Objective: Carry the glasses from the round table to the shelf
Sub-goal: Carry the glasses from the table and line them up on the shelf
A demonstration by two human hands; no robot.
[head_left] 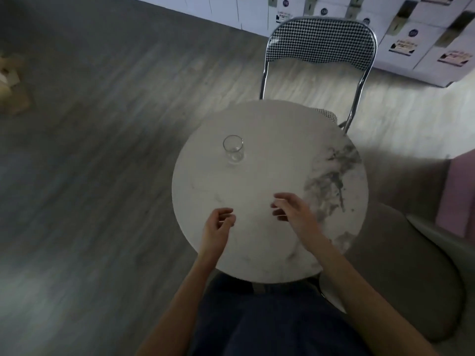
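Houndstooth chair (318,39) on grey wood floor (102,124).

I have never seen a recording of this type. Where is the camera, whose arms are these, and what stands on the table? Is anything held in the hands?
There is no machine here. The single picture comes from a wide-angle camera worn on a person's head, looking forward and down, so the two bare arms entering from the bottom belong to that person. The left hand and the right hand are above the near part of the round table, fingers loosely curled. Neither holds anything. On the white marbled top stands one clear glass, upright and apparently empty, on the left side, farther away than both hands. Behind the table is a chair with a chequered back and a metal frame. No shelf is visible in this view.
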